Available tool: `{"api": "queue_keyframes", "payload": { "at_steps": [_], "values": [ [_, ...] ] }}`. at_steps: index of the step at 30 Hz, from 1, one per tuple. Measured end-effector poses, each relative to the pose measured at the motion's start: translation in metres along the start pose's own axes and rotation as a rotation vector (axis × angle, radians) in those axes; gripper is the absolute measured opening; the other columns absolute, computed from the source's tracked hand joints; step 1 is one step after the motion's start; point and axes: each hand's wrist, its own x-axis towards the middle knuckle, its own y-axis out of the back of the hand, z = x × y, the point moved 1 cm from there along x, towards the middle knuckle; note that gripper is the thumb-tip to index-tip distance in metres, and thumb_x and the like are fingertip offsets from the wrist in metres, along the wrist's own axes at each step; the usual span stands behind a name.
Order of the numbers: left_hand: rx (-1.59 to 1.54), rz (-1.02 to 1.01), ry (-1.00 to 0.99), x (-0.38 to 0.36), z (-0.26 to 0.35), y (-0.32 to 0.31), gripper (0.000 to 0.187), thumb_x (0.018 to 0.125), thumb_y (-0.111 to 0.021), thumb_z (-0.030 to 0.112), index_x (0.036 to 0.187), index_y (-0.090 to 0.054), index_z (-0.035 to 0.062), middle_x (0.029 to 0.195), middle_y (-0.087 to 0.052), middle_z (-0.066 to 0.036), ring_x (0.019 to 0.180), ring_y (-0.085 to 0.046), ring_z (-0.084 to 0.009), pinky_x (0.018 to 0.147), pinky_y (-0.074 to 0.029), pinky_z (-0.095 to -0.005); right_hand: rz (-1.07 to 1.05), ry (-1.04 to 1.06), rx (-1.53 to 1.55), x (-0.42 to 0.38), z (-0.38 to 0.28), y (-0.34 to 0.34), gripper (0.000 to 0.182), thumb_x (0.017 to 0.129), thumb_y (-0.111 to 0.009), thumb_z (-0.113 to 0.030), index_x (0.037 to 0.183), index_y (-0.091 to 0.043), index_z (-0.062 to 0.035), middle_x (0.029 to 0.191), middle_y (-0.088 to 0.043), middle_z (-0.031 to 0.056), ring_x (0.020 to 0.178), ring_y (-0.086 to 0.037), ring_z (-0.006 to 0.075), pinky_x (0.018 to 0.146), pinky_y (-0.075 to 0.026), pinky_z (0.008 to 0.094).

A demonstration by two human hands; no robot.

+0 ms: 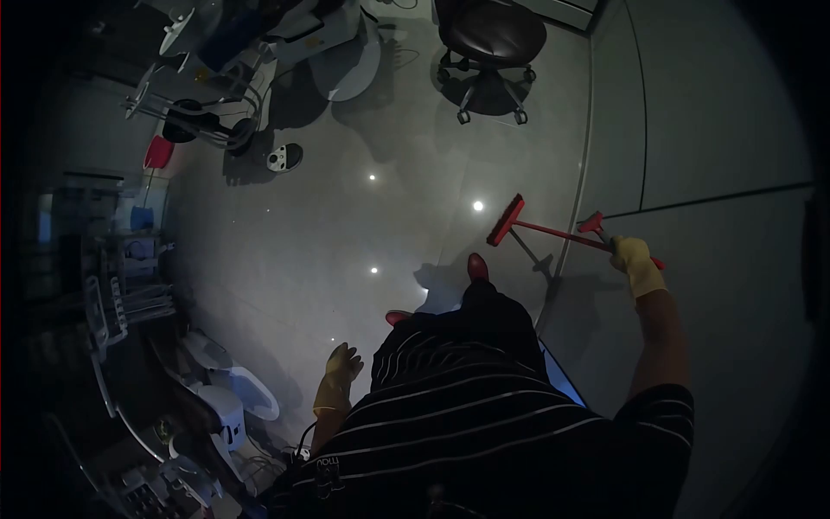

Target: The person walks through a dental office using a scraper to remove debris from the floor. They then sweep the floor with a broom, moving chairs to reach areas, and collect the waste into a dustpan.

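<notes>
My right hand (635, 257), in a yellow rubber glove, is closed around the red handle of a broom (553, 232). The broom's long red head (506, 220) points away to the left, close over the grey floor, and its shadow falls beside it. A smaller tool with a flared red head (591, 223) and a dark grip sticks up from the same hand. On the other side of my body, my left hand (344, 365) hangs low in a yellow glove, its fingers loosely bent and apart. Nothing shows in it.
A dark wheeled stool (491, 39) stands ahead, near the pale cabinet wall (692, 285) on the right. A white-and-black foot pedal (284, 157) lies on the floor (346, 216). Dental-style equipment (316, 52) fills the upper left, with another unit (223, 406) at lower left.
</notes>
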Motion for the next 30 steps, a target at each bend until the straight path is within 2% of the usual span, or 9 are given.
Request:
{"api": "queue_keyframes", "payload": {
  "at_steps": [4, 7, 11, 14, 15, 19, 23, 26, 30],
  "values": [
    [0.044, 0.017, -0.017, -0.03, 0.014, -0.034, 0.051, 0.096, -0.062, 0.034, 0.142, -0.046, 0.017, 0.136, -0.057, -0.011, 0.103, -0.06, -0.029, 0.086, -0.054, -0.0485, 0.215, 0.008, 0.021, 0.072, 0.055, -0.024, 0.025, 0.094, -0.05, -0.021, 0.1, -0.07, -0.0062, 0.101, -0.072, 0.016, 0.096, -0.069, 0.0345, 0.086, -0.053, 0.0466],
    [0.061, 0.106, -0.054, -0.057, 0.006, -0.026, 0.049, 0.098, -0.06, 0.033, 0.142, -0.047, 0.0174, 0.134, -0.059, -0.01, 0.102, -0.06, -0.0288, 0.087, -0.053, -0.0482, 0.384, 0.098, 0.076, 0.134, 0.088, -0.052, 0.041, 0.097, -0.042, -0.029, 0.078, -0.071, -0.0061, 0.092, -0.07, 0.0189, 0.092, -0.067, 0.0384, 0.081, -0.048, 0.0523],
    [0.058, 0.327, -0.059, -0.094, 0.008, -0.034, 0.054, 0.095, -0.064, 0.038, 0.142, -0.049, 0.0155, 0.129, -0.061, -0.009, 0.104, -0.06, -0.0282, 0.087, -0.055, -0.0461, 0.392, 0.029, -0.085, 0.131, 0.066, -0.03, 0.032, 0.097, -0.047, -0.03, 0.094, -0.076, -0.0165, 0.095, -0.074, 0.0102, 0.096, -0.07, 0.0296, 0.111, -0.03, 0.0619],
    [-0.032, 0.355, -0.04, -0.086, -0.005, -0.03, 0.055, 0.095, -0.064, 0.039, 0.143, -0.048, 0.0165, 0.129, -0.061, -0.009, 0.103, -0.061, -0.0283, 0.087, -0.055, -0.0462, 0.192, -0.019, -0.093, 0.128, 0.056, -0.01, 0.028, 0.097, -0.051, -0.03, 0.104, -0.076, -0.0206, 0.107, -0.074, 0.0092, 0.104, -0.07, 0.0258, 0.117, -0.019, 0.0576],
    [-0.081, 0.367, -0.051, -0.083, -0.006, -0.032, 0.055, 0.095, -0.064, 0.039, 0.143, -0.048, 0.0165, 0.129, -0.061, -0.009, 0.103, -0.061, -0.0283, 0.087, -0.055, -0.0462, 0.199, 0.022, -0.123, 0.126, 0.055, -0.006, 0.021, 0.091, -0.056, -0.03, 0.095, -0.075, -0.0192, 0.102, -0.074, 0.01, 0.1, -0.071, 0.0318, 0.113, -0.023, 0.0663],
    [-0.115, 0.342, 0.049, -0.067, -0.013, -0.058, 0.062, 0.095, -0.064, 0.04, 0.148, -0.042, 0.0169, 0.142, -0.053, -0.013, 0.123, -0.054, -0.037, 0.097, -0.05, -0.0513, 0.011, -0.077, -0.17, 0.119, 0.041, 0.026, 0.03, 0.091, -0.063, -0.03, 0.119, -0.068, -0.0186, 0.119, -0.071, 0.0075, 0.119, -0.064, 0.0311, 0.11, -0.029, 0.0669],
    [-0.221, 0.257, 0.021, -0.065, -0.017, -0.056, 0.068, 0.096, -0.063, 0.042, 0.152, -0.035, 0.0154, 0.151, -0.044, -0.018, 0.136, -0.043, -0.0452, 0.104, -0.044, -0.0565, 0.108, -0.03, -0.21, 0.09, 0.019, 0.054, 0.022, 0.089, -0.066, -0.022, 0.109, -0.071, -0.0143, 0.113, -0.072, 0.0144, 0.112, -0.067, 0.0339, 0.094, -0.05, 0.0561],
    [-0.293, 0.288, 0.034, -0.055, -0.022, -0.047, 0.069, 0.097, -0.062, 0.042, 0.153, -0.034, 0.0137, 0.151, -0.044, -0.019, 0.136, -0.042, -0.0457, 0.104, -0.044, -0.0565, 0.272, 0.095, -0.201, 0.123, 0.005, 0.06, 0.021, 0.086, -0.07, -0.019, 0.103, -0.07, -0.0066, 0.101, -0.073, 0.0181, 0.099, -0.071, 0.0353, 0.077, -0.055, 0.0488],
    [-0.408, 0.297, 0.148, -0.013, -0.034, -0.031, 0.068, 0.098, -0.059, 0.043, 0.153, -0.032, 0.0133, 0.154, -0.042, -0.016, 0.139, -0.041, -0.0433, 0.103, -0.043, -0.0575, 0.358, 0.541, -0.292, 0.112, -0.227, 0.079, 0.024, 0.085, -0.07, -0.02, 0.104, -0.07, -0.0068, 0.098, -0.073, 0.0183, 0.095, -0.071, 0.0349, 0.077, -0.056, 0.0495]
  ]
}}
